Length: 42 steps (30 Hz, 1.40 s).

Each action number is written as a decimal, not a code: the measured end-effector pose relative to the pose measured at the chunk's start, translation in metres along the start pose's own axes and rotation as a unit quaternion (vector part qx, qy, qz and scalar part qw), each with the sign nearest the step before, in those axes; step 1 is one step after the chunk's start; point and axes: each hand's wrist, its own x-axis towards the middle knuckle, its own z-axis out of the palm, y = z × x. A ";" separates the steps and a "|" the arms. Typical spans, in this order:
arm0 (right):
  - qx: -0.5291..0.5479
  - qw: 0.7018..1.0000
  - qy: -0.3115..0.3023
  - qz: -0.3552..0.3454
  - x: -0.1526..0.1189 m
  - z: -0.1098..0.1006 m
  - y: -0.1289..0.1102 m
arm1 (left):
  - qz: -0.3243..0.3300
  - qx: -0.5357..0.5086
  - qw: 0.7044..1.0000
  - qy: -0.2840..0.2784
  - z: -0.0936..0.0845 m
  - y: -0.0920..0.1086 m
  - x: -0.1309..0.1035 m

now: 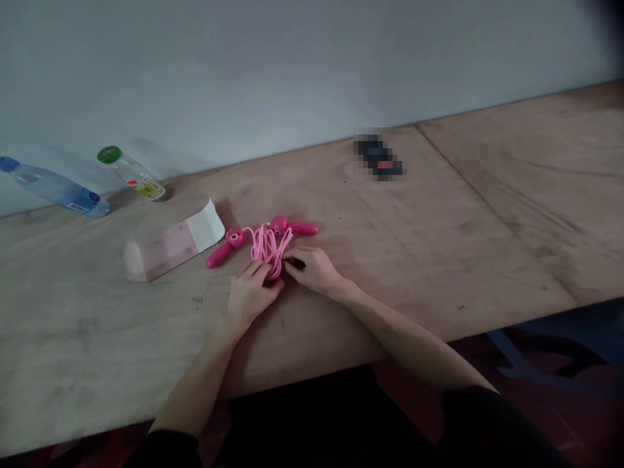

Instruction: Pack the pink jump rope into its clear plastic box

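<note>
A pink jump rope (264,244) lies bundled in loops on the wooden table in front of me. Its left handle (220,254) points down and left, while the right handle (302,229) points to the right. My left hand (249,294) is closed around the near end of the looped cord. At the right side of the bundle, my right hand (314,269) has its thumb and fingers pinched together. A tiny dark or shiny bit shows at those fingertips, too small to name.
An opened pink and white carton (170,250) lies left of the rope. Behind it stand a blue-capped bottle (58,188) and a green-capped bottle (134,175). A pixelated dark object (379,156) lies near the wall. The table's front edge (312,382) runs close to my body.
</note>
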 end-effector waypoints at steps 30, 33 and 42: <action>0.011 0.998 0.014 0.057 0.004 0.005 0.008 | -0.161 -0.112 0.980 -0.042 -0.007 -0.032 0.011; 0.014 0.998 0.022 0.050 0.003 0.005 0.007 | -0.189 -0.170 0.967 -0.013 -0.007 -0.021 0.010; -0.029 0.999 0.018 0.008 0.000 0.006 0.007 | -0.212 -0.262 0.939 0.067 -0.002 0.022 0.001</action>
